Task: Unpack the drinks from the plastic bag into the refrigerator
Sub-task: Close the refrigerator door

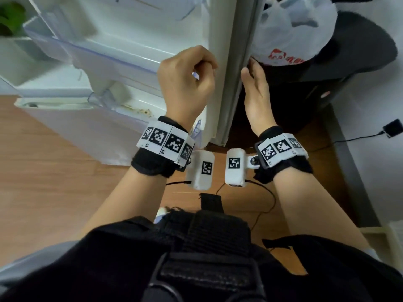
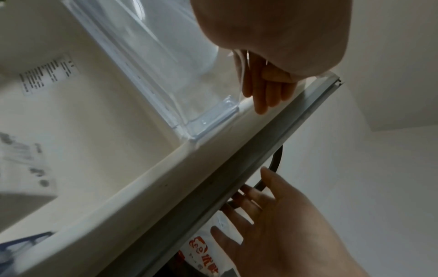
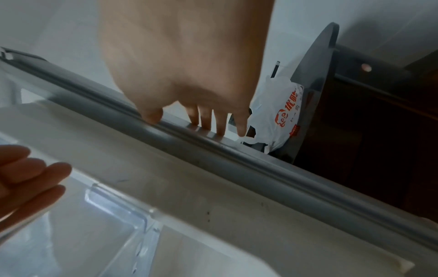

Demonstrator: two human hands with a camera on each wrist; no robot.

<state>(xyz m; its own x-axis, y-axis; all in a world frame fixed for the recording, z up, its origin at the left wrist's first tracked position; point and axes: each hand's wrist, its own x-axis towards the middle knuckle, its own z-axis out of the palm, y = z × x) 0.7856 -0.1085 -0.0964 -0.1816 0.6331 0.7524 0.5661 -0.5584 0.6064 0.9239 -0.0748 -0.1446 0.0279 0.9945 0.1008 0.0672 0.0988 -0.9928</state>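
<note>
On the far left, a green plant (image 1: 9,18) is glimpsed beyond the refrigerator door (image 1: 122,68), which is swung wide open, its clear plastic door shelves (image 1: 72,46) shown holding no drinks. A printed label (image 2: 47,75) is stuck to the door's inner lining, but its text is too blurred to be read.

At the centre, the left hand (image 1: 185,83) is held loosely curled in front of the door shelf; nothing is gripped in it. Just to its right, the right hand (image 1: 257,94) is laid with straight fingers against the grey gasket edge (image 1: 239,62) of the door, pressing rather than clasping it. Square black-and-white marker tags are worn on both wristbands (image 1: 165,140).

On the right, the white plastic bag (image 1: 292,31) is seen sitting on a dark round-topped table (image 1: 359,46) behind the door edge, apparently still full and untouched. An orange-red logo with Chinese characters is printed on it; the wording cannot be made out in full.

The task is judged to be at its very start: the door is opened, while no drink is yet lifted from the bag or placed inside, so all of the unpacking remains.
</note>
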